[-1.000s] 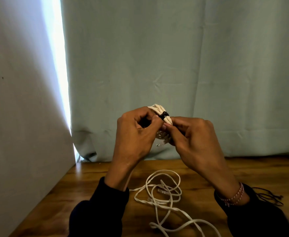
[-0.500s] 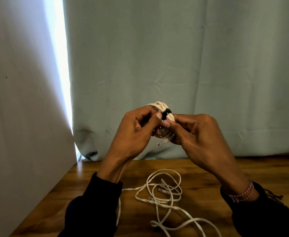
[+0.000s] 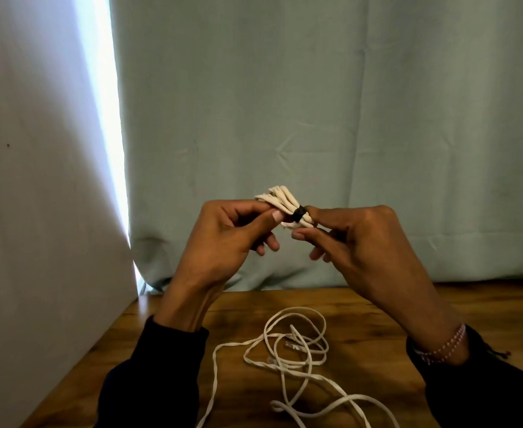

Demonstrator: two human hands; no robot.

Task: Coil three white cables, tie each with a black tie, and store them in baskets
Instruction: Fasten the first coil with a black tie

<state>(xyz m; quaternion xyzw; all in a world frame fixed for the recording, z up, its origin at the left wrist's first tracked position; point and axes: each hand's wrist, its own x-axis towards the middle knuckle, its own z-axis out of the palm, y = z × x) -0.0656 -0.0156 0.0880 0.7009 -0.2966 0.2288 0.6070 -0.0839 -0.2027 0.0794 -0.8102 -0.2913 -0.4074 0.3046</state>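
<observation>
A coiled white cable (image 3: 280, 196) is held up in front of the curtain, with a black tie (image 3: 299, 214) wrapped round its middle. My left hand (image 3: 223, 239) pinches the coil's left end between thumb and fingers. My right hand (image 3: 356, 242) pinches the coil's right end just beside the tie. Below them a loose white cable (image 3: 294, 350) lies tangled on the wooden table (image 3: 362, 307), its clear plug among the loops. No basket is in view.
A pale green curtain (image 3: 316, 118) hangs behind the table. A white panel (image 3: 37, 211) closes the left side, with bright light in the gap. Thin black ties (image 3: 501, 353) lie at the right behind my right wrist.
The two hands have drawn slightly apart, and the coil now lies more level between them with the tie fully showing. The loose cable on the table has not moved.
</observation>
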